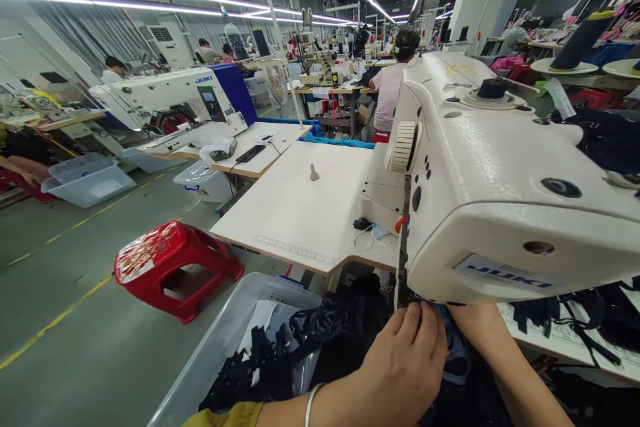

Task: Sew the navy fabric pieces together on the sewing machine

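Observation:
My left hand (405, 360) is curled at the bottom middle, fingertips pinching dark navy fabric (453, 350) right under the head of a white Juki sewing machine (495, 193). A bangle circles that wrist. My right forearm (500, 360) reaches in from the lower right; its hand is hidden beneath the machine head, so its fingers do not show. The needle area is out of sight behind the machine.
A clear plastic bin (220, 347) with dark fabric strips sits at my left knee. A red plastic stool (175, 270) stands on the floor. The white machine table (305, 207) stretches left. Other machines and seated workers (393, 83) fill the hall behind.

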A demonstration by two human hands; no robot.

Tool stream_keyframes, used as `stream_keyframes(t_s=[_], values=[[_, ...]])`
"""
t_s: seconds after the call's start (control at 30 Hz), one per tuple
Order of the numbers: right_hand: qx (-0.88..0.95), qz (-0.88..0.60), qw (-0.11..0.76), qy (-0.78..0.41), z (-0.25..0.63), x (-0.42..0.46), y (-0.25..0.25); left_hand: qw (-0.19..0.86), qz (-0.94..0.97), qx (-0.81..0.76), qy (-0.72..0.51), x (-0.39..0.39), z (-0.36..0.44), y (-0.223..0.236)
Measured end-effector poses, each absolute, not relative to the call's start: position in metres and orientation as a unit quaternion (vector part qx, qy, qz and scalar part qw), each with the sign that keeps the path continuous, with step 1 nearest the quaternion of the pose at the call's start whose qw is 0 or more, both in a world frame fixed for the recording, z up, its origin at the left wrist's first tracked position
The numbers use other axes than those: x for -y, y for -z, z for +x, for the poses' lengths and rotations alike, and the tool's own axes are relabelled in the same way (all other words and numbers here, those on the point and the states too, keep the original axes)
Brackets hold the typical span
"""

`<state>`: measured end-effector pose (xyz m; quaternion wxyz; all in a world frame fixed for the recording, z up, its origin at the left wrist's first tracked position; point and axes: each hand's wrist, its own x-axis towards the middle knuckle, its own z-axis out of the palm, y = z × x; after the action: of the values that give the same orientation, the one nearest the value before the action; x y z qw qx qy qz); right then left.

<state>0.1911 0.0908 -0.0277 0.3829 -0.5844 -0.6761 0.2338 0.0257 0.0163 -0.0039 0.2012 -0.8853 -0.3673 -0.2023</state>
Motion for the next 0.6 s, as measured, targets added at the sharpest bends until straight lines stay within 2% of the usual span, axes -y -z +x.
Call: stream_keyframes(t_s=[0.37,0.6], values=[[0.657,-0.592,0.409,-0.227,0.1872,-0.0897,0.0226,0.205,-0.878,0.382,0.204,-0.0169,0.0312,0.0046],[0.658,-0.601,0.395,-0.225,0.1846,-0.0911,0.0211,0.221,-0.88,0.373,0.197,-0.0171,0.0294,0.0032]])
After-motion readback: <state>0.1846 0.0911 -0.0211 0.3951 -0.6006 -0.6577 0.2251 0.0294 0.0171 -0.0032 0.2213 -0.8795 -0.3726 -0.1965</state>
